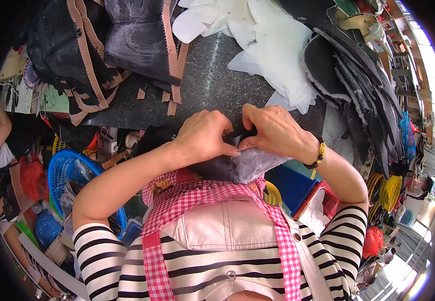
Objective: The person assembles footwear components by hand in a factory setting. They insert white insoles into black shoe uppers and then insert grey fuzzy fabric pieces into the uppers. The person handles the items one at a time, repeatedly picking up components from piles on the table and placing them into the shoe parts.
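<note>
Left hand [205, 135]: curled shut, fingertips pinching dark edge of fleece-lined shoe piece [250, 165]; thumb pressed against material at lower right of hand. Right hand [272, 133]: likewise curled shut, gripping same piece from opposite side, knuckles nearly touching left hand. Beaded bracelet [319, 155] on right wrist.

Shoe piece: held between and just below both hands, close to chest; grey fuzzy lining turned outward, dark outer layer folded between fingertips. Exact extent of fold hidden behind fingers.

Beyond hands: dark speckled worktable [212, 80]. Beyond and left of left hand: stack of black boot uppers with tan trim [112, 45]. Beyond right hand: pile of white translucent cut pieces [272, 45]. Right of right hand: overlapping row of dark fleece-lined pieces [358, 85], spread along table edge.

Below left forearm: blue plastic basket [62, 173] on floor. Below right forearm: blue bin [290, 183], with yellow basket [390, 190] further right.

Below hands: pink checked apron [202, 195] over black-and-white striped shirt [102, 256].
</note>
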